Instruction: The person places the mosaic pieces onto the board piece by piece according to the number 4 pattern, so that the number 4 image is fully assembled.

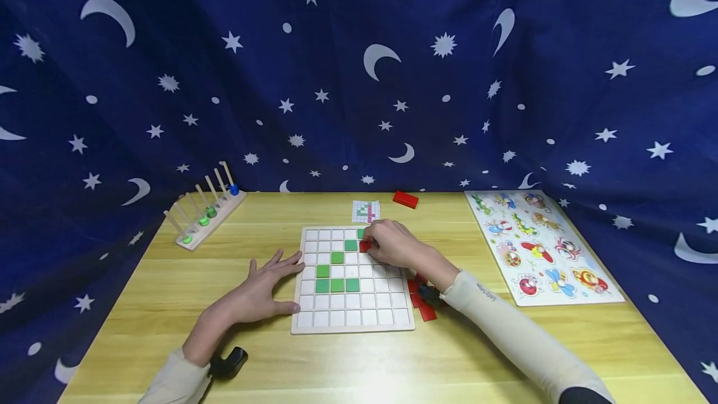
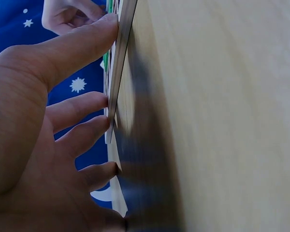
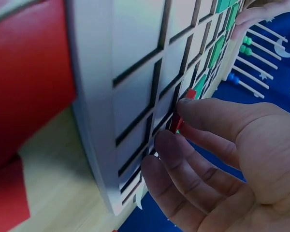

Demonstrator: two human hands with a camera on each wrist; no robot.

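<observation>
A white grid board (image 1: 331,318) with a pale wooden rim lies on the table, several green square tiles (image 1: 337,257) set in its cells. My right hand (image 1: 395,245) is over the board's upper right part and pinches a red square tile (image 3: 178,116) between thumb and fingers, right at a cell. At the board's left edge, my left hand (image 1: 255,295) rests with fingers spread, thumb and fingertips against the rim (image 2: 121,58). More red tiles (image 1: 427,312) lie loose by the board's right edge, partly hidden under my right wrist.
Behind the board lies a small pattern card (image 1: 366,211), with a red block (image 1: 406,199) to its right. A peg stand (image 1: 209,223) with green and blue beads is at the back left. An insect puzzle board (image 1: 541,248) lies at the right.
</observation>
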